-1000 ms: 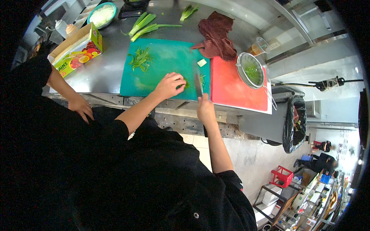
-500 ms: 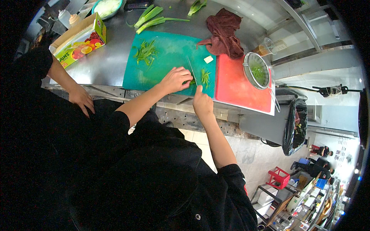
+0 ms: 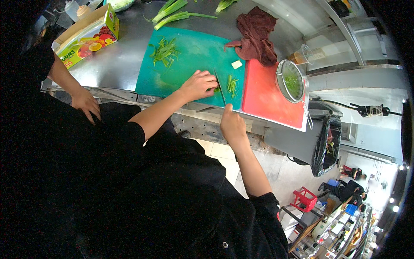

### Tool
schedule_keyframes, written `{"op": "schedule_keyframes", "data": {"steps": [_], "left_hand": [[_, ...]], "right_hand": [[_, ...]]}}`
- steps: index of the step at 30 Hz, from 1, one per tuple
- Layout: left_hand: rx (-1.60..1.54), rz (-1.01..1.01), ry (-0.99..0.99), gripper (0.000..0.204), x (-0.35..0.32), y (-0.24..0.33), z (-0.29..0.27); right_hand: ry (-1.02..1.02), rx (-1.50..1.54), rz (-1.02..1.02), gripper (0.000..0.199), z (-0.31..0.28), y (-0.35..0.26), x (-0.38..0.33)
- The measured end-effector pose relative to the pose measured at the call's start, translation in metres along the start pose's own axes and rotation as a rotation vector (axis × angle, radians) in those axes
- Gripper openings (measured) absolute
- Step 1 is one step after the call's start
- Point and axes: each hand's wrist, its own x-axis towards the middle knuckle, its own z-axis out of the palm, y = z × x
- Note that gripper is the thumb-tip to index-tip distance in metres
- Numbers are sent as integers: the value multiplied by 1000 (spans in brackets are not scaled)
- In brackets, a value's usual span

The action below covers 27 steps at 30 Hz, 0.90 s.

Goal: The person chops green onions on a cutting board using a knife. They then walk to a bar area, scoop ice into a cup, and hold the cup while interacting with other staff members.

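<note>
My left hand [image 3: 199, 86] is closed, its curled fingertips pressing green onion leaves [image 3: 216, 90] onto the green cutting board [image 3: 189, 47]. Mostly, the hand covers these leaves. My right hand [image 3: 234, 126] grips a knife [image 3: 220, 85] by the handle, at the board's near edge. The blade points away from me, right beside my left fingertips. To the right of the blade lie thin green shreds [image 3: 232, 85], with a small pale block [image 3: 236, 64] beyond them. A looser heap of cut greens [image 3: 164, 52] sits at the board's far left.
Right of the green board are a red board [image 3: 265, 97], a strainer with greens [image 3: 291, 81] and a lined bin [image 3: 326, 146]. A brown cloth [image 3: 255, 36], green onion stalks [image 3: 179, 17] and a cardboard box [image 3: 92, 41] lie around. Another person's hand [image 3: 86, 104] is at left.
The view has shifted slightly. My right hand and the knife handle have come a little nearer to me. My left hand still presses on the leaves.
</note>
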Motion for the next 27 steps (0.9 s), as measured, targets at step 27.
{"op": "schedule_keyframes", "data": {"steps": [27], "left_hand": [[-12, 32, -13, 23, -2, -2, -3]], "right_hand": [[10, 61, -19, 17, -3, -8, 48]]}}
